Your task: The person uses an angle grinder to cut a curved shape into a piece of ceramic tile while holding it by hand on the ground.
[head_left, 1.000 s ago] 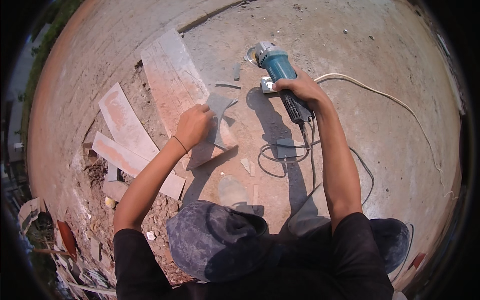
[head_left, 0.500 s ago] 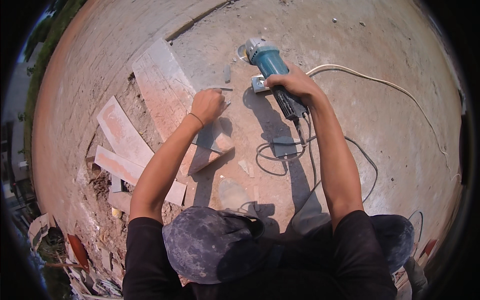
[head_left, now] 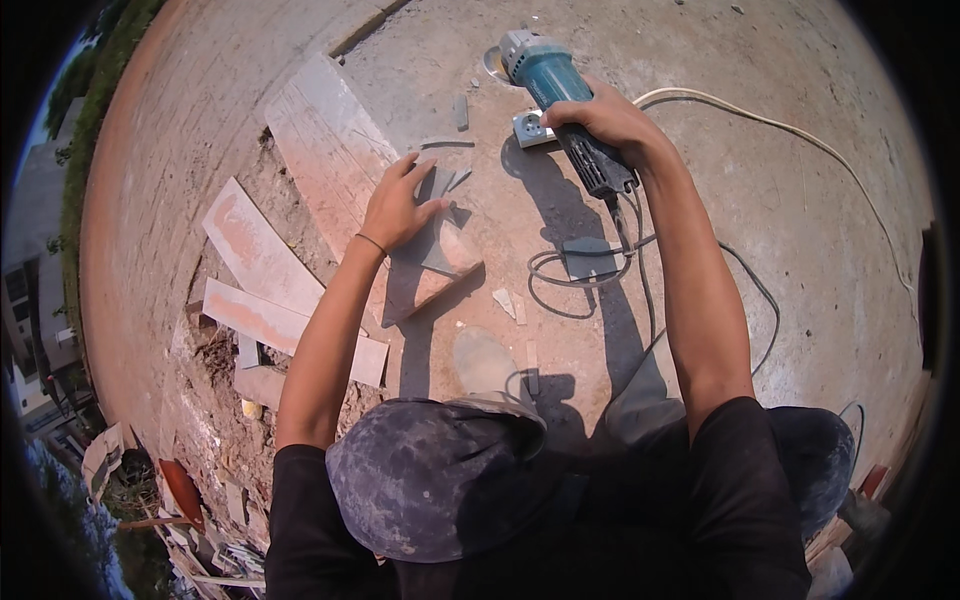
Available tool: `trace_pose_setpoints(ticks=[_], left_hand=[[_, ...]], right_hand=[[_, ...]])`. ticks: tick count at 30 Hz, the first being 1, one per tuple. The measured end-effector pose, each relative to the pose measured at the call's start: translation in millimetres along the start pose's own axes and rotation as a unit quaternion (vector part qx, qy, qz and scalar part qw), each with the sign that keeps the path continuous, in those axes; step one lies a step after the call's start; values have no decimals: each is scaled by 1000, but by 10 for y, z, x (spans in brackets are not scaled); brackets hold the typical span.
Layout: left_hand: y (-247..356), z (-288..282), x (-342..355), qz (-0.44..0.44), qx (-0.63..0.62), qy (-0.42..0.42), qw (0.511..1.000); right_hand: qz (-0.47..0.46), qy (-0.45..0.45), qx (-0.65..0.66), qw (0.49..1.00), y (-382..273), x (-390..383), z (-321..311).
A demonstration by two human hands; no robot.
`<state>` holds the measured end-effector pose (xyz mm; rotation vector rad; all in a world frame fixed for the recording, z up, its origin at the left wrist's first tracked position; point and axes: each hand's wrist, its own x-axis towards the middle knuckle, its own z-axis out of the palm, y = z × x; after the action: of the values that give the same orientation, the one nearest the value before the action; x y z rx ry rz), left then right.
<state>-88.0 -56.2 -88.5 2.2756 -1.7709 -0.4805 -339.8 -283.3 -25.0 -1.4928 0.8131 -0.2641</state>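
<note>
My right hand (head_left: 610,122) grips a teal and black angle grinder (head_left: 548,72) around its body. The grinder's disc (head_left: 493,66) points away to the far left, and its black cord hangs from the rear. My left hand (head_left: 396,208) is open with fingers spread, just over the right side of a long, dusty tile plank (head_left: 325,130), and holds nothing. Beside its fingertips lie a thin dark strip (head_left: 447,144) and a small grey sliver (head_left: 459,181). A triangular tile corner (head_left: 420,280) shows below the hand; whether it is separate I cannot tell.
A white power socket block (head_left: 531,128) sits under the grinder, with a pale cable (head_left: 760,118) running right. The black cord (head_left: 590,284) coils on the ground around a grey tile offcut (head_left: 592,258). More cut tiles (head_left: 252,240) lie left of my left forearm, on broken soil.
My left hand has gone from closed to open, its fingers now spread. The thin strip by its fingertips now lies apart from the hand. The right hand keeps its grip on the grinder.
</note>
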Motion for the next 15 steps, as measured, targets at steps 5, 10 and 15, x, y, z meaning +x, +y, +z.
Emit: trace_pose_setpoints(ticks=[5,10,15], left_hand=[[122,-23,-74,4,47,8,999],[331,139,-461,16,81,77,994],[515,280,-796,-42,40,97,994]], right_hand=[[-4,-3,-1,1000,2,-32,5],[8,-2,-7,1000,41,-3,-22],[11,-2,-2,1000,56,19,-23]])
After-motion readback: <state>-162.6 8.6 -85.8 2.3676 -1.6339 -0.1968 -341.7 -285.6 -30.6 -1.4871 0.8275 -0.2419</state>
